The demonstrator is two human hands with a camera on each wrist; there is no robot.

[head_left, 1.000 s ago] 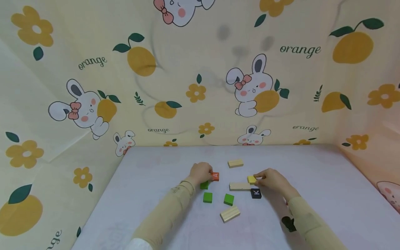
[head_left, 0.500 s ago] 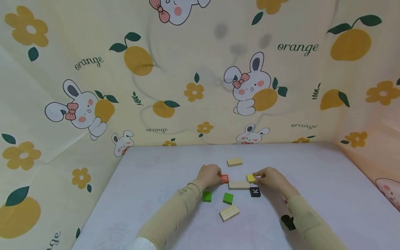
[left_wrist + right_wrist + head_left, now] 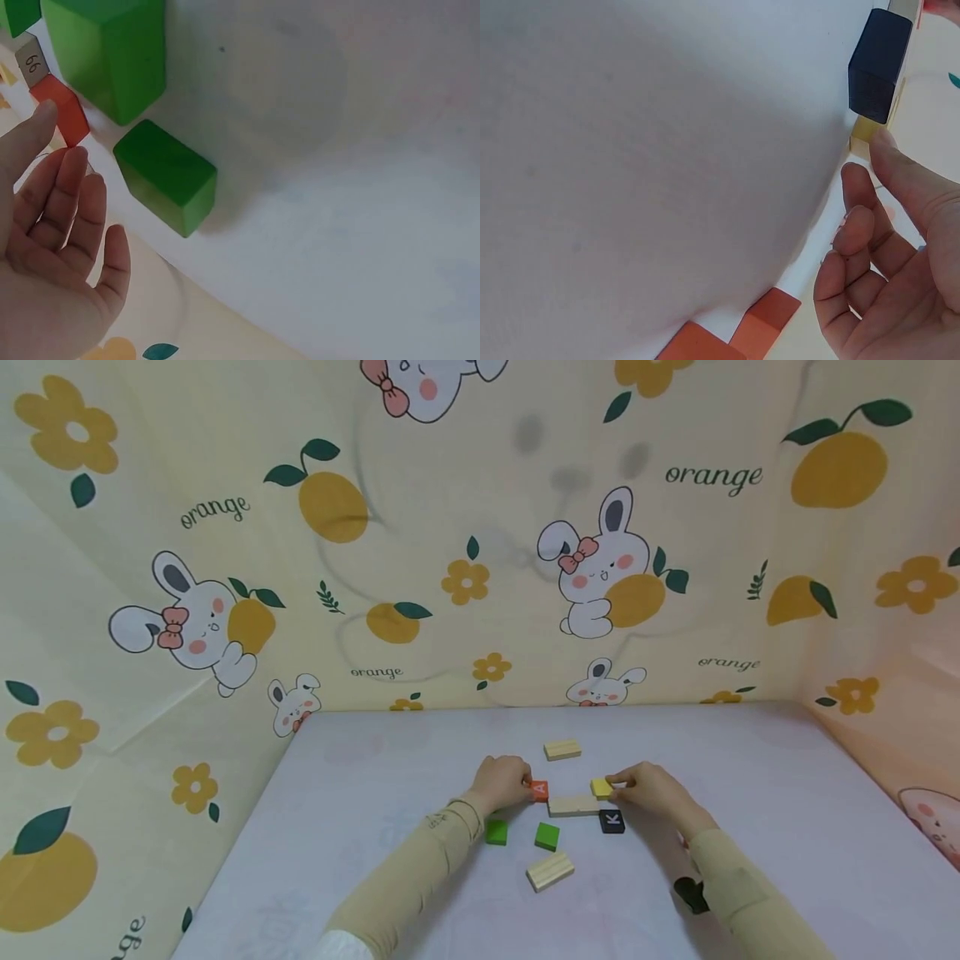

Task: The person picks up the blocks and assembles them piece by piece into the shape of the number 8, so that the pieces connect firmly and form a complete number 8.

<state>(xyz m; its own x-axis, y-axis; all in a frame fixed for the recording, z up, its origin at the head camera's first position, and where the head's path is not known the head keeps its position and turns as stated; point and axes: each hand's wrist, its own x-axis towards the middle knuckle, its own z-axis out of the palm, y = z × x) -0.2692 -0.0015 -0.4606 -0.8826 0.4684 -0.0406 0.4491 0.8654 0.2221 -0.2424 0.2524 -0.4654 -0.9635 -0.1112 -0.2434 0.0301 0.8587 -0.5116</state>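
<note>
Orange-and-rabbit print backdrop [image 3: 480,527] behind pale counter [image 3: 345,777]. Red A block [image 3: 540,791] on counter, just beside left end of wooden plank [image 3: 573,807], pinched by left hand [image 3: 502,782] fingers. Yellow block [image 3: 601,787] behind plank's right end, pinched by right hand [image 3: 654,792] fingers. Black K block [image 3: 612,821] at plank's right end. Nearer: green block [image 3: 547,836], second green block [image 3: 497,832], wooden block [image 3: 550,871]. Farther back: another wooden block [image 3: 562,750].
</note>
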